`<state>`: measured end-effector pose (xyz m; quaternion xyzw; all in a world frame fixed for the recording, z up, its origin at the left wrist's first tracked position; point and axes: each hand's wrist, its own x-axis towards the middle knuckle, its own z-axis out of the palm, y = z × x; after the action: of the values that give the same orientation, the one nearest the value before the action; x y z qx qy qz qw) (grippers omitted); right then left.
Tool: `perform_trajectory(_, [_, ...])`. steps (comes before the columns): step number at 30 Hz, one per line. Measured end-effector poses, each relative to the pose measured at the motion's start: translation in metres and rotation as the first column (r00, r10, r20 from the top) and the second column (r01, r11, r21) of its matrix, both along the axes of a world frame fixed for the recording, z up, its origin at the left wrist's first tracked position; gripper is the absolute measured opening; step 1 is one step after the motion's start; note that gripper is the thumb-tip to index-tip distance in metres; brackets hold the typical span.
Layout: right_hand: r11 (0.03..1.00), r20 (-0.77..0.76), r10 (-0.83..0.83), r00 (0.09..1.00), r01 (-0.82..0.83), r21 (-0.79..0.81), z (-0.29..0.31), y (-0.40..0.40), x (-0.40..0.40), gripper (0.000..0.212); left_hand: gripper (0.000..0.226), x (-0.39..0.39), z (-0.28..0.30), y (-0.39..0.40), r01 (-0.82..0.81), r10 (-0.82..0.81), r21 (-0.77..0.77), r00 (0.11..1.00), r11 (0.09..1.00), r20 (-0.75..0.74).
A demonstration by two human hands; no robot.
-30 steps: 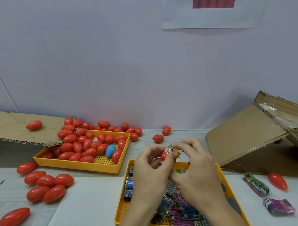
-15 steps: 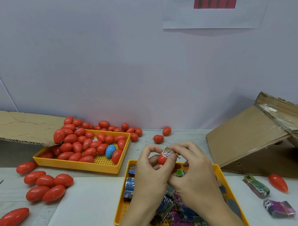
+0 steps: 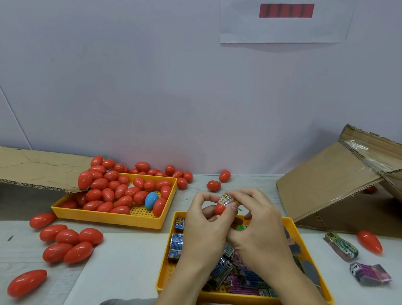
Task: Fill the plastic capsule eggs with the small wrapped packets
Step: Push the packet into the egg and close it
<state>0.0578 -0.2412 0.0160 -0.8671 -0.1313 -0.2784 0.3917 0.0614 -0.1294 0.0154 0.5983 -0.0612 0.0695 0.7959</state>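
While both hands' fingers (image 3: 233,206) pinch a packet (image 3: 225,199) into a red egg half (image 3: 220,209), packets fill the near tray (image 3: 306,254).

A white sheet (image 3: 284,20) bearing a red striped bar (image 3: 286,10) is hanging on the pale wall (image 3: 152,82). A cardboard box (image 3: 344,187) is leaning open at right, and a cardboard flap (image 3: 33,169) is jutting in at left.

Mostly red eggs (image 3: 116,190) with one light-blue egg (image 3: 151,200) in a yellow tray (image 3: 106,216); near tray (image 3: 242,297) yellow too, packets (image 3: 239,277) blue, purple, green.
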Motion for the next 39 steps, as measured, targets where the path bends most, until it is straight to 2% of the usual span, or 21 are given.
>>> perform_trajectory(10, [0.994, -0.003, 0.102, 0.995, -0.102, 0.04, -0.0051, 0.0002, -0.0025, 0.059, 0.023, -0.0062, -0.0015, -0.0016, -0.087, 0.088, 0.079, 0.996, 0.993, -0.01])
perform_trajectory(20, [0.999, 0.046, 0.047, 0.998, -0.048, 0.02, -0.0051, -0.0001, -0.0005, 0.055, 0.023, -0.0055, 0.0006, -0.0018, -0.085, 0.088, 0.139, 0.996, 0.987, -0.014])
perform_trajectory(39, [0.996, 0.086, 0.037, 0.996, -0.044, 0.074, -0.0049, 0.0058, 0.0004, 0.051, 0.023, -0.0082, -0.0013, 0.0003, -0.119, 0.119, 0.128, 0.993, 0.985, 0.01])
